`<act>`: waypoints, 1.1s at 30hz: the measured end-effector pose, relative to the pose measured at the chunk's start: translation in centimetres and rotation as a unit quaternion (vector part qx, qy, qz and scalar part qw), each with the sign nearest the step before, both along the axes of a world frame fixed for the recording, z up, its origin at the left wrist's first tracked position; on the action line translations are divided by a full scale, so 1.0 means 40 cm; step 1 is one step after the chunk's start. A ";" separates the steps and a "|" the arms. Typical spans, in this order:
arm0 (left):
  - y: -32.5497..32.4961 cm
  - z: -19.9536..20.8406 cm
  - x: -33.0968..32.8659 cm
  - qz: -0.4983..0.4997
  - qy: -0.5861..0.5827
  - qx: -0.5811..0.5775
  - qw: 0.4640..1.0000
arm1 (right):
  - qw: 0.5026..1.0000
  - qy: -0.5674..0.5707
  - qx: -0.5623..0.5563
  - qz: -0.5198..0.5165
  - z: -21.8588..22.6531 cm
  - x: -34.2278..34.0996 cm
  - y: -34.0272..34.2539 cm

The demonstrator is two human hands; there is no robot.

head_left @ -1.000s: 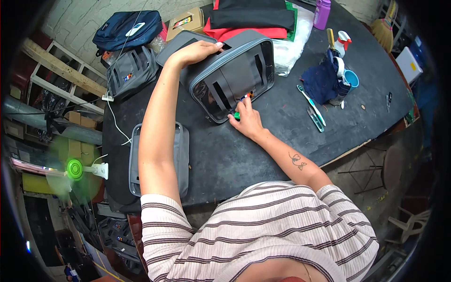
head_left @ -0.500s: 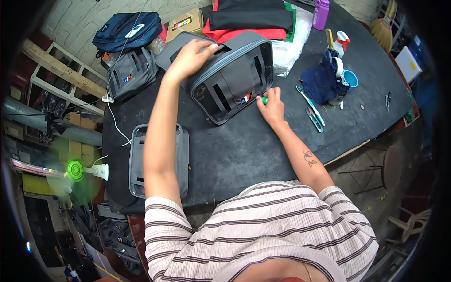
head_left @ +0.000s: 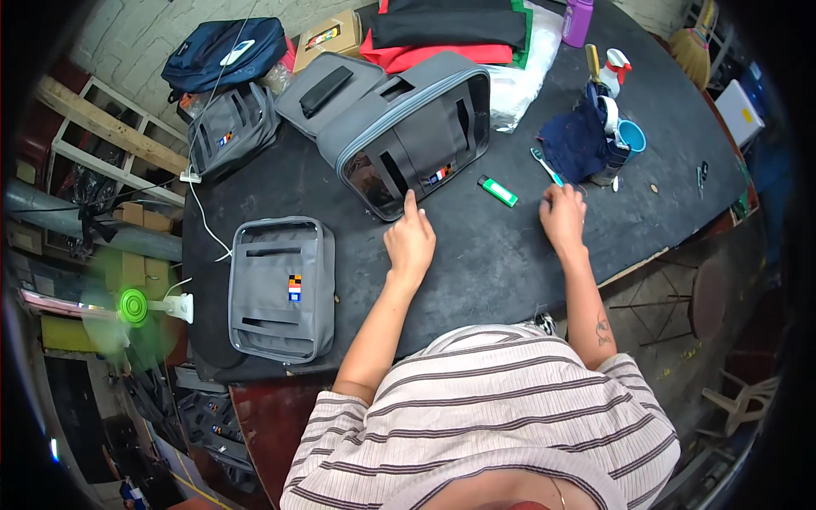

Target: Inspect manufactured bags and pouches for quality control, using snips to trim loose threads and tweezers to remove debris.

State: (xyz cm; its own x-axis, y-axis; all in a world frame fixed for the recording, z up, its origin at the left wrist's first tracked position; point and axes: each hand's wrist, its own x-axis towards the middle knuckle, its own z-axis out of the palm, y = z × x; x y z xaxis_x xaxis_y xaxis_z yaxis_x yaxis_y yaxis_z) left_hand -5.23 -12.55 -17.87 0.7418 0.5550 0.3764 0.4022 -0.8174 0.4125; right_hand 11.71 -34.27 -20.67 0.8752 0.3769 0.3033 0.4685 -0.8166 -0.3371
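A: What stands at the centre of the figure?

B: A large grey bag (head_left: pixel 432 143), tilted, its clear-windowed panel toward the person — probably so that the lower edge lies within easy reach. The left hand (head_left: pixel 410 245) holds nothing visible; its index finger extends to that edge, though contact cannot be told.

A: And the right hand (head_left: pixel 563 218)?

B: Its fingers curl over the handle end of a toothbrush (head_left: pixel 547 167); whether they clamp or merely cover it cannot be told. A green lighter (head_left: pixel 497 190) lies loose between this hand and the bag, presumably placed to be near both hands.

A: Why does the smaller grey bag (head_left: pixel 265 285) lie flat at left?

B: Apparently to leave room for the larger one.

A: The surface and room?

B: The counter (head_left: pixel 463 272) is black, scuffed and flecked. Folded cloths (head_left: pixel 450 30) lie at its far side; a spray bottle (head_left: pixel 612 75) stands at right. Beyond — a fan (head_left: pixel 133 308) with blurred blades at left, a stool (head_left: pixel 708 306) at right, a pale wall (head_left: pixel 127 51) behind.
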 end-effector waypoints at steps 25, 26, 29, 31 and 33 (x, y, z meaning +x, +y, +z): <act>0.060 -0.105 0.025 -0.024 -0.196 0.154 0.968 | 0.926 0.051 0.226 0.299 0.015 -0.161 0.253; 0.062 -0.109 0.023 -0.023 -0.195 0.154 0.968 | 0.923 0.032 0.236 0.303 0.012 -0.163 0.269; 0.071 -0.118 0.022 -0.030 -0.193 0.160 0.968 | 0.920 0.012 0.247 0.304 0.005 -0.167 0.293; 0.073 -0.121 0.016 -0.038 -0.202 0.158 0.966 | 0.916 -0.013 0.244 0.318 -0.008 -0.163 0.302; 0.074 -0.121 0.017 -0.039 -0.213 0.160 0.963 | 0.912 -0.002 0.251 0.324 -0.018 -0.162 0.302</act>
State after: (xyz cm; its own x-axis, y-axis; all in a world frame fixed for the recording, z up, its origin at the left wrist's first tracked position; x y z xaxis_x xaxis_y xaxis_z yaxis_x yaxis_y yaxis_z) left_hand -4.57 -9.57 -22.73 0.5161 0.3092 0.7988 0.1846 -0.9508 0.2488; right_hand 5.23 -22.18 -21.40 0.5160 0.6278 0.5828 0.8005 -0.1112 -0.5890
